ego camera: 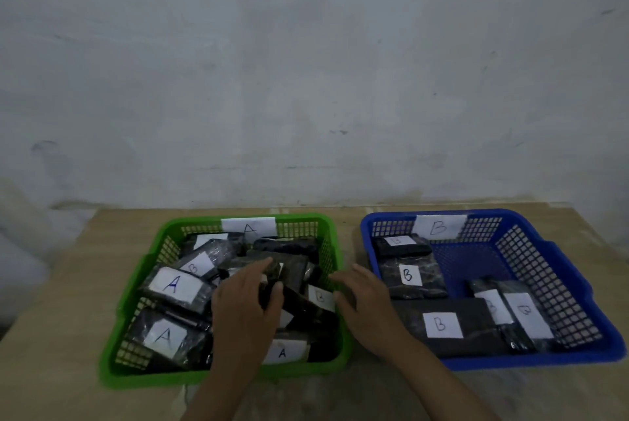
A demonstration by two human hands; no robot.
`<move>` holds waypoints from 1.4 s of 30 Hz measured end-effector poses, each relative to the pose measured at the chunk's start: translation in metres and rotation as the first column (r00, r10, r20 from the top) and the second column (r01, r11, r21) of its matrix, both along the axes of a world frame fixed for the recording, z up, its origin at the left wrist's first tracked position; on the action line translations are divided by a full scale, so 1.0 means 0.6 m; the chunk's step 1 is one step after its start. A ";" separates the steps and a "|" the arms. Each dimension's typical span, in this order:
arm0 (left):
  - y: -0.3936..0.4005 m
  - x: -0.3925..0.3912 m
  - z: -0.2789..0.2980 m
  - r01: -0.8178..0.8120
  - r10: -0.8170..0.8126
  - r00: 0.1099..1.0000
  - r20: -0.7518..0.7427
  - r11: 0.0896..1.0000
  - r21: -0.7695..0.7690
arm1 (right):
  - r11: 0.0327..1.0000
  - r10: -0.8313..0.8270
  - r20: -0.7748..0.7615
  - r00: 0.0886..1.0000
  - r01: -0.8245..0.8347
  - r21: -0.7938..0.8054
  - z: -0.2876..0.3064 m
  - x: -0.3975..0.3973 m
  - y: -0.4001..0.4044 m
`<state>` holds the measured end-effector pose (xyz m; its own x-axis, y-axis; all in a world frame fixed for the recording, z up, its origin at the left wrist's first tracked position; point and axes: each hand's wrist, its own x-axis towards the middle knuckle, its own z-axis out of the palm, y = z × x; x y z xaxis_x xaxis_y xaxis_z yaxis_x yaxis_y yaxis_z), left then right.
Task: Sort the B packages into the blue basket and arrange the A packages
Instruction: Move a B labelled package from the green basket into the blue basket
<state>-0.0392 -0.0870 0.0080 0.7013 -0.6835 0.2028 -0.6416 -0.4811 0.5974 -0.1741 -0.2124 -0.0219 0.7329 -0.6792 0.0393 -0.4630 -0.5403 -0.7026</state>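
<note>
left hand (246,301) grips a dark plastic-wrapped package (299,305) in the green plastic basket (224,378); its b-labelled end points right toward the blue plastic basket (531,361). right hand (366,306), relaxed and empty, hovers nearer over the green basket's right rim.

One head-worn camera is looking forward and down — sitting close above the desk (68,284), facing the wall (306,63).

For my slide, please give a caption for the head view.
Left hand grips a package in the green basket; blue basket holds B packages.
</note>
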 end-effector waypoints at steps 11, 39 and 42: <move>0.034 0.059 -0.029 0.185 -0.184 0.963 -0.197 0.983 -0.016 | 1.000 0.017 -0.081 0.997 -0.019 -0.023 -0.015 0.055 0.039; -0.119 -0.099 0.010 0.125 -0.342 0.727 -0.595 0.918 -0.375 | 0.797 -0.515 0.282 0.809 0.330 0.506 0.041 -0.141 -0.043; -0.164 -0.133 0.006 0.162 -0.389 0.715 -0.581 0.900 -0.404 | 0.780 -0.592 0.268 0.760 0.457 0.427 0.046 -0.192 -0.082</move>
<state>-0.1192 -0.1853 0.0114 0.5286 -0.8488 0.0122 -0.1308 -0.0672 0.9891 -0.2892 -0.2613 0.0059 0.2284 -0.9717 -0.0600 -0.2744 -0.0051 -0.9616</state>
